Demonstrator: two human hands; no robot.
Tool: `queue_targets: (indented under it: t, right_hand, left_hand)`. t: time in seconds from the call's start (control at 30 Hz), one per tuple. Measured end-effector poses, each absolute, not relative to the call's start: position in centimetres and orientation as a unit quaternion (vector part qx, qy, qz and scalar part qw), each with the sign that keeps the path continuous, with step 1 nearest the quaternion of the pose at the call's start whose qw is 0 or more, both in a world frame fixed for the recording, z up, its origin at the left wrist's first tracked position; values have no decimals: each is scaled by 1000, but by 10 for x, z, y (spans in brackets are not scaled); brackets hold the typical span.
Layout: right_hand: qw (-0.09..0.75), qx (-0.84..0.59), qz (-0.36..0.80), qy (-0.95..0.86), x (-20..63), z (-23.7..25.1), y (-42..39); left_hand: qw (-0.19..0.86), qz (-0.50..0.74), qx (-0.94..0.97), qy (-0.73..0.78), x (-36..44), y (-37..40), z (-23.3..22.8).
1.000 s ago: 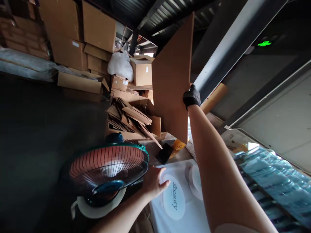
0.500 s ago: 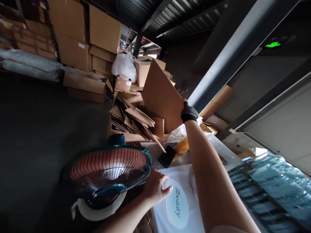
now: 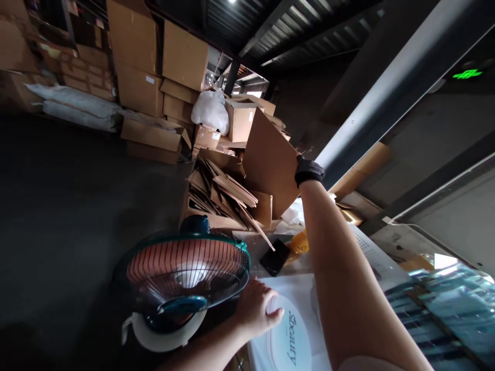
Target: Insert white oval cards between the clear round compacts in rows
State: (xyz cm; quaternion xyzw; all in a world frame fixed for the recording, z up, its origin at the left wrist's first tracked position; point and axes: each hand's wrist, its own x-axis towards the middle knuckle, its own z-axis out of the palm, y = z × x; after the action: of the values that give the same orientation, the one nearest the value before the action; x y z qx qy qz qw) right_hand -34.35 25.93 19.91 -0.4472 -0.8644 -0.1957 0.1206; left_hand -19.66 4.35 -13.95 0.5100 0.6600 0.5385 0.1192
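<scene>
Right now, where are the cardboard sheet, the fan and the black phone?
cardboard sheet (image 3: 270, 159), head view, middle of its flat brown face.
fan (image 3: 189, 268), head view, centre of the wire guard.
black phone (image 3: 275, 257), head view, middle of its dark face.

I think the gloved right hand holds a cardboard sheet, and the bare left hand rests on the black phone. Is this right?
Not quite. The head view shows the left hand on the white "Beauty" lid, apart from the phone. The gloved right hand does hold the cardboard sheet.
</scene>
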Motion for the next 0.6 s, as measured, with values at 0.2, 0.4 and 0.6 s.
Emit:
queue_targets:
  t: [0.2, 0.4, 0.6]
  right_hand:
    - [105, -451, -210, -861, -357, 185, 260]
    - [99, -448, -212, -863, -348, 173, 272]
    - [105, -450, -235, -855, -334, 181, 289]
  left_hand:
    - [134, 551, 502, 653, -194, 50, -152]
    - [138, 558, 497, 650, -192, 52, -159]
    - [150, 548, 499, 655, -193, 48, -152]
